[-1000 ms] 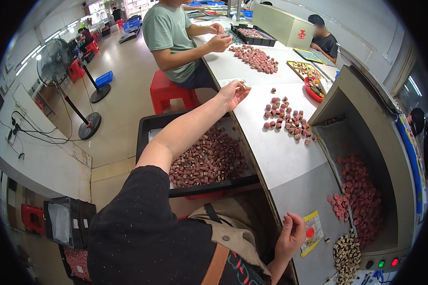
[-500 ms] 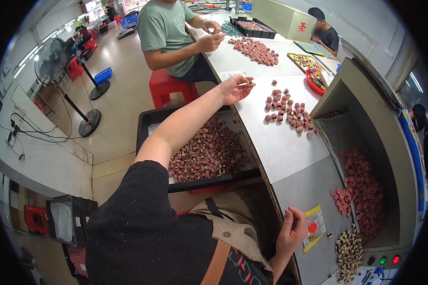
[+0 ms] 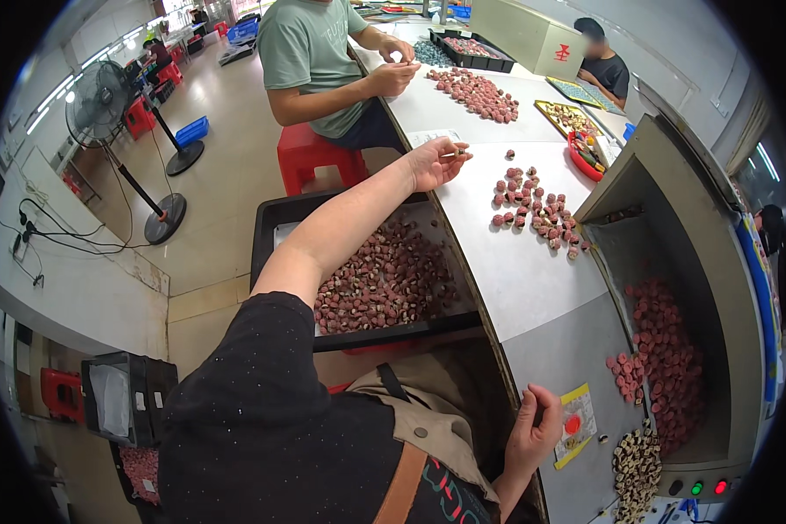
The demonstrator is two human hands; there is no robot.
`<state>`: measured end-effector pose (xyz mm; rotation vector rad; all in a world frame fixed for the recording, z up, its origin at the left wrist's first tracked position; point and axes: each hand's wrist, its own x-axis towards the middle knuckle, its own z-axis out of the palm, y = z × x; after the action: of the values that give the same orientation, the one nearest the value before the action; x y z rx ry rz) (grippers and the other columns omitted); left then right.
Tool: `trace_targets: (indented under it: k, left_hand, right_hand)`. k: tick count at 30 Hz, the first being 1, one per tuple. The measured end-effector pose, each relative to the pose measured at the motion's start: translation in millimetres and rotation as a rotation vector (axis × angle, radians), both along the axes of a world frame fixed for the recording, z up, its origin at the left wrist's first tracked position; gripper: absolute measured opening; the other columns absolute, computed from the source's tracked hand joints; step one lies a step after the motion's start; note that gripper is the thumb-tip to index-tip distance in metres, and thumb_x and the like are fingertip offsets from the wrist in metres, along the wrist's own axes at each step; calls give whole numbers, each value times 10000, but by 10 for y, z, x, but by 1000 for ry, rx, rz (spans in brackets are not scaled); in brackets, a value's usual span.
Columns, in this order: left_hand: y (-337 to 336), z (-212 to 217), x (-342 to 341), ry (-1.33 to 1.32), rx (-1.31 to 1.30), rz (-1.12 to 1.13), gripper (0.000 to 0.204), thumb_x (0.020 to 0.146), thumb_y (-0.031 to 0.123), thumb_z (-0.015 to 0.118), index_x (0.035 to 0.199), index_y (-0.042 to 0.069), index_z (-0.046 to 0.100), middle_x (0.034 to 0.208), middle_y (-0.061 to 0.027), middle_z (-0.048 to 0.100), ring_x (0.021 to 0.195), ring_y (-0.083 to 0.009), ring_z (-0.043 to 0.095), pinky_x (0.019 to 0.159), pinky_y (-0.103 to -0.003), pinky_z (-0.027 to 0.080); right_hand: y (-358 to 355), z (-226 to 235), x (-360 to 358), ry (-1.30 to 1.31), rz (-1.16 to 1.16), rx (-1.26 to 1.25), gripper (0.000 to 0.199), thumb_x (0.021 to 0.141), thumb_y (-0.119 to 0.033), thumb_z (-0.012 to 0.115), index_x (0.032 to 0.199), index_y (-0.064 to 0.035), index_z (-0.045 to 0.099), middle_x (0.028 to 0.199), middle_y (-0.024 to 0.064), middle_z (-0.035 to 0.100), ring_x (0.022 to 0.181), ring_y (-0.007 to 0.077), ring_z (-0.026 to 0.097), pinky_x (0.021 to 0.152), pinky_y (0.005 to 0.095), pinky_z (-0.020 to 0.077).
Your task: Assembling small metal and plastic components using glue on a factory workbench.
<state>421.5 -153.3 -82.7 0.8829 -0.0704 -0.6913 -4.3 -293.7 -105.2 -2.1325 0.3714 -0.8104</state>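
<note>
- Your left hand [image 3: 435, 166]: thumb and fingertips pinched on a small piece [image 3: 461, 153], just inside the worktop's [image 3: 541, 306] long edge on your side.
- Your right hand [image 3: 537, 432]: fingers loosely curled at the same edge, nearer your body; can't tell if it has hold of anything.
- Yellow-edged packet [image 3: 574, 428] lies flat just beside your right fingers.
- Loose red beads [image 3: 537, 210] are scattered between your left hand and the cabinet [image 3: 731, 349].
- Black tray [image 3: 266, 231] sits against the worktop's long edge, under your left forearm, with a heap of red-and-cream beads [image 3: 384, 275] inside.
- Red discs [image 3: 668, 367] are piled in the cabinet mouth, some spilling onto the worktop.
- Black-and-cream pieces [image 3: 637, 472] are heaped by the cabinet's near corner.
- Farther along your edge, a co-worker [image 3: 310, 70] sits near another bead pile [image 3: 476, 94].
</note>
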Motion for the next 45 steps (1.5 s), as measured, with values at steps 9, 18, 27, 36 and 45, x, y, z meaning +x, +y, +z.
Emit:
trace_targets:
  k: [9, 18, 27, 36, 45]
  left_hand:
    - [21, -97, 98, 4, -36, 11, 264, 826, 31, 505, 1084, -18, 523, 1042, -144, 612, 818, -121, 634, 729, -210, 558]
    - [-28, -117, 71, 6, -42, 17, 272, 833, 32, 497, 1098, -29, 514, 1032, -141, 613, 825, -118, 632, 734, -202, 556]
    - [15, 10, -40, -26, 4, 63, 206, 871, 66, 456, 1045, 3, 547, 960, -114, 622, 812, -122, 621, 739, -208, 552]
    - [20, 11, -22, -28, -8, 44, 230, 914, 137, 433, 1045, 9, 574, 1005, -118, 616, 846, -134, 616, 769, -231, 542]
    - [-160, 66, -408, -160, -144, -95, 295, 878, 76, 558, 1166, 18, 538, 1019, -53, 589, 899, -106, 595, 855, -210, 497]
  right_hand:
    - [28, -4, 33, 6, -5, -28, 101, 908, -83, 564, 937, 9, 592, 826, 53, 576, 725, 117, 524, 667, 225, 434]
    - [50, 51, 21, 21, -13, -59, 100, 906, -80, 564, 939, 11, 591, 830, 61, 575, 731, 133, 526, 666, 238, 431]
    - [32, 24, 19, -23, -14, -63, 88, 874, -88, 597, 923, -15, 607, 813, 81, 586, 703, 202, 529, 620, 289, 422]
    - [49, 41, 6, -6, -6, -76, 96, 905, -80, 562, 938, 6, 592, 819, 66, 575, 718, 146, 526, 655, 245, 428]
    - [-2, 27, 31, 12, -3, -125, 79, 888, -58, 574, 933, 4, 594, 812, 79, 581, 712, 158, 535, 651, 255, 432]
